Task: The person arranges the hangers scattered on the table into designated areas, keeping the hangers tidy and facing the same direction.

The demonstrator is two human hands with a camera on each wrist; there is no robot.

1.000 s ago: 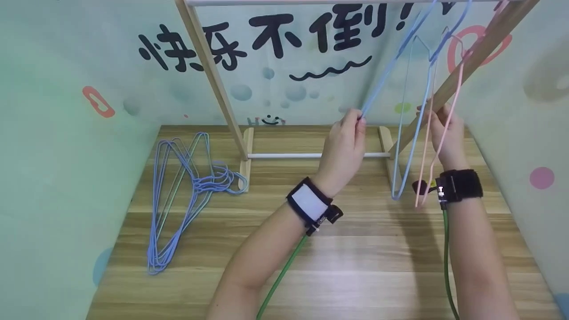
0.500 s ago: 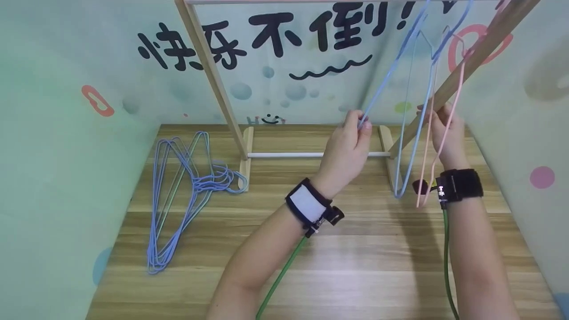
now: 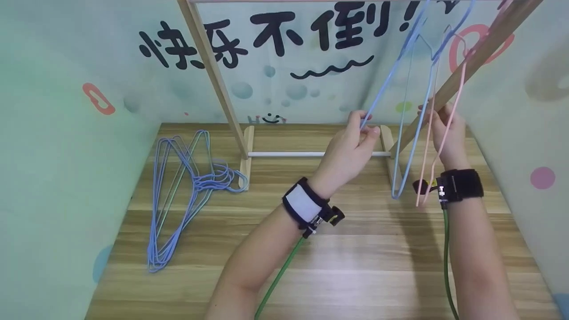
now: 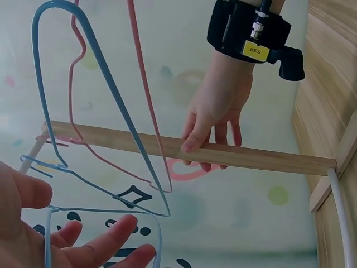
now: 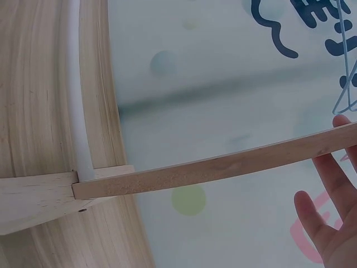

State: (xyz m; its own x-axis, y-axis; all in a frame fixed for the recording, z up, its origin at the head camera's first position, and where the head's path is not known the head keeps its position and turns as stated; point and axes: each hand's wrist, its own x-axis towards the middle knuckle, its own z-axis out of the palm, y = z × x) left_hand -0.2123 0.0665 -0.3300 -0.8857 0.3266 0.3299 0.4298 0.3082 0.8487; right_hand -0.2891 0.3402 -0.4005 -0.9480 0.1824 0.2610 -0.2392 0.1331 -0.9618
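My left hand [image 3: 349, 153] is at the lower end of a hanging blue clothes hanger [image 3: 382, 91]. Its thumb stands apart from its fingers, and in the left wrist view the fingers are spread beside the wire. With thumb in front and fingers behind, my right hand [image 4: 215, 111] grips the slanting wooden post [image 4: 273, 159] of a small drying rack. Between the hands hang another blue hanger [image 3: 426, 98] and a pink hanger [image 3: 453, 111]. The hanger hooks at the top are cut off in the head view.
A pile of blue hangers [image 3: 162, 249], with a greenish one among them, lies on the wooden tabletop [image 3: 346, 275] at left. The rack's left post [image 3: 218, 84], white lower bar [image 3: 284, 154] and feet stand before a printed backdrop. Green cables trail from both wrists.
My left thumb has come away from the fingers, loosening the pinch on the blue hanger. The hand has shifted slightly right. My right hand stays on the post.
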